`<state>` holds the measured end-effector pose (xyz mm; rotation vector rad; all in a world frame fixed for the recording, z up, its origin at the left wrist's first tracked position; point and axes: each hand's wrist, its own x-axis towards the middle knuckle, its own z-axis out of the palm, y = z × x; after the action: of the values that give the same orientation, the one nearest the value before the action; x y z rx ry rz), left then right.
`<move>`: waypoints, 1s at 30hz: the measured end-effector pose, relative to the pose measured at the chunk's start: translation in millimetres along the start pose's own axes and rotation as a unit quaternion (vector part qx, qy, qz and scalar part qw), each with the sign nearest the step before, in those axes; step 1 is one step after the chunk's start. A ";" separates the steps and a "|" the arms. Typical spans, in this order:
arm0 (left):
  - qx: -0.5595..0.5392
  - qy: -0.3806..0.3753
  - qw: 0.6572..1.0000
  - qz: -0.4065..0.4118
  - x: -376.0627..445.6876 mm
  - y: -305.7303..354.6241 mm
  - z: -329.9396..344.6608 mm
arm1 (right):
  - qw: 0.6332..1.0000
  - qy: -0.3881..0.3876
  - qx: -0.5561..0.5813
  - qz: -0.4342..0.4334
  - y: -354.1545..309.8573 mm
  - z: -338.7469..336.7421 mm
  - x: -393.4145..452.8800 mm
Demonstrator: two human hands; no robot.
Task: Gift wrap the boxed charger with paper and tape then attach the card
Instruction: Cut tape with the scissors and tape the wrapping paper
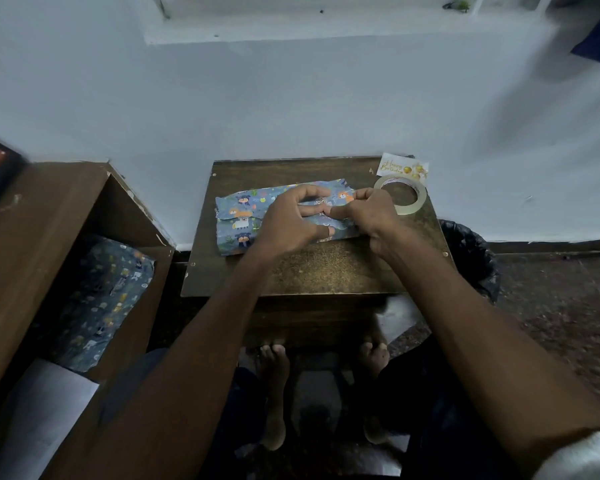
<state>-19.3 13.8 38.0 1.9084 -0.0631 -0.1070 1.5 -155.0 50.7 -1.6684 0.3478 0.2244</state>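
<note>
On the small wooden surface the wrapped box lies lengthwise, its left end already folded shut, its right end under both hands. The left hand arches over the middle of the parcel, fingertips and thumb pressing the patterned paper down. The right hand has its grip curled, pinching the loose paper at the right end. The step in hand looks like closing that end flap. Next it seems to call for tape: the tape roll sits just right of the parcel, the birthday card just beyond it, not yet attached.
</note>
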 end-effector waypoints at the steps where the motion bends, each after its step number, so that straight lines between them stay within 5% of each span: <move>1: -0.003 0.008 1.000 -0.002 -0.1 0.7 1.2 | 1.000 -0.002 0.010 0.003 -1.7 -0.1 -1.4; 7: -0.052 0.032 0.997 -0.039 -3.8 7.7 4.8 | 0.999 -0.006 0.008 0.032 -3.1 -6.9 2.2; 16: 0.074 0.084 0.993 -0.034 -3.3 6.0 10.6 | 0.998 0.005 -0.011 0.058 -1.5 -10.1 10.7; 30: 0.110 0.080 0.991 -0.009 0.6 3.5 4.9 | 0.998 0.000 -0.024 0.064 -9.0 -8.0 0.7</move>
<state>-19.3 8.0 39.7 2.1324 0.0517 0.0430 5.0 -162.2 59.9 -1.6947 0.4540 0.3306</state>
